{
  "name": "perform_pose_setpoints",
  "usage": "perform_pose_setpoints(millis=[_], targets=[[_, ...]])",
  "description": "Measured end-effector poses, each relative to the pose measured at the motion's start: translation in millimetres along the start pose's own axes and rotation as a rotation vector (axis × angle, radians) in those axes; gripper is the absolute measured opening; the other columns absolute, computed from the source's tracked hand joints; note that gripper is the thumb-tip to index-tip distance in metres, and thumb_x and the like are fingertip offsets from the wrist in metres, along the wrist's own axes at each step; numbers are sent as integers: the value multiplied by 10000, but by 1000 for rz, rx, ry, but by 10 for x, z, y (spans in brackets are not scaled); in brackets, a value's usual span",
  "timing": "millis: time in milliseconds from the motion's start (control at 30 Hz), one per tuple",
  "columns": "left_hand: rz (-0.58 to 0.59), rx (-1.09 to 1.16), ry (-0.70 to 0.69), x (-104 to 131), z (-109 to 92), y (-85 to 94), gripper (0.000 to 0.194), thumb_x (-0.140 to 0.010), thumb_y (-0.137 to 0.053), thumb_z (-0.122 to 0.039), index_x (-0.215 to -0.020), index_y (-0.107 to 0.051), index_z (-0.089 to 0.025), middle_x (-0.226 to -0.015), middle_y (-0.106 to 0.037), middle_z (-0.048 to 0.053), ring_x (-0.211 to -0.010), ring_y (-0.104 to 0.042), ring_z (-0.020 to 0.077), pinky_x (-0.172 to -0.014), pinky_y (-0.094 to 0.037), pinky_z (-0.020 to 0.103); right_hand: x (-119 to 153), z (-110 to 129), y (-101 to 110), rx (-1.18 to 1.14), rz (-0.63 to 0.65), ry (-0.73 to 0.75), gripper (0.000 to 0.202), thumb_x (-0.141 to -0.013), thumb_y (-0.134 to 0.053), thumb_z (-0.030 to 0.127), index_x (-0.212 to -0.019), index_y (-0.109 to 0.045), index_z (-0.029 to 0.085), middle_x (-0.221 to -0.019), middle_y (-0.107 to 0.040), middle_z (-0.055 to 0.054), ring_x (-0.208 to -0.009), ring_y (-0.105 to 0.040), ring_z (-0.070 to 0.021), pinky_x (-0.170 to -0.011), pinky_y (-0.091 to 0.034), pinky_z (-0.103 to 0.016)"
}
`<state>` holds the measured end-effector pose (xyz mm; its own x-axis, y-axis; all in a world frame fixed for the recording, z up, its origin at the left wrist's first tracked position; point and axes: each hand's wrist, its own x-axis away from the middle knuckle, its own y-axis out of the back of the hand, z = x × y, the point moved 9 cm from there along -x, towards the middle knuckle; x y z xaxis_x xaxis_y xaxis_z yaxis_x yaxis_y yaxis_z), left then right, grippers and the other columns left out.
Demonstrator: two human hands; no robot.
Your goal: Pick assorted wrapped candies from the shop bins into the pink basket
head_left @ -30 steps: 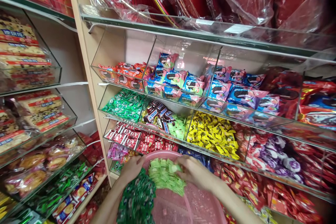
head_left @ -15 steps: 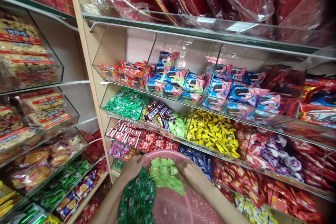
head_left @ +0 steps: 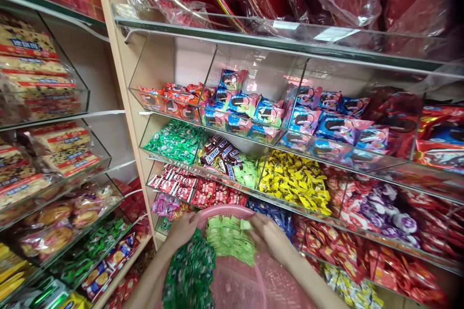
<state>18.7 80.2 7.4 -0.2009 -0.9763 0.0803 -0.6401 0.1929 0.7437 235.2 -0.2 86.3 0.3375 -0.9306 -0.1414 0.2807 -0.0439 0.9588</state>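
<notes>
Legibly, SNICKERS bars; left fingers round basket rim; right fingers by pale-green packets, grip unclear

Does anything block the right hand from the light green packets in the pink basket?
Nothing visible does. The right hand is at the right edge of the light green packets; the dark green packets lie to their left.

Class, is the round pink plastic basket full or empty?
Partly filled: dark green wrapped sweets and light green packets lie in the basket, with bare mesh showing.
</notes>
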Motion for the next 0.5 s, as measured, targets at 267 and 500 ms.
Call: perform_pose_setpoints(millis=[267, 500], targets=[[5, 11, 15, -1, 7, 13, 483, -802, -264, -548, -595, -504, -184, -615, -579, 12, -632, -546, 148, -577, -303, 207, 177, 113, -122, -94, 88, 20, 116, -823, -395, 239, -905, -471, 209, -911, -543, -39, -874, -508, -169, -732, -382, -267], [7, 32, -19, -22, -11, 3, 472, -809, -263, -527, -584, -497, -185, -610, -579, 11, -623, -543, 144, -588, -314, 209, 172, 143, -271, -44, 126, 3, 124, -789, -387, 156, -871, -465, 207, -911, -532, -31, -862, -503, -164, -714, -371, -257]])
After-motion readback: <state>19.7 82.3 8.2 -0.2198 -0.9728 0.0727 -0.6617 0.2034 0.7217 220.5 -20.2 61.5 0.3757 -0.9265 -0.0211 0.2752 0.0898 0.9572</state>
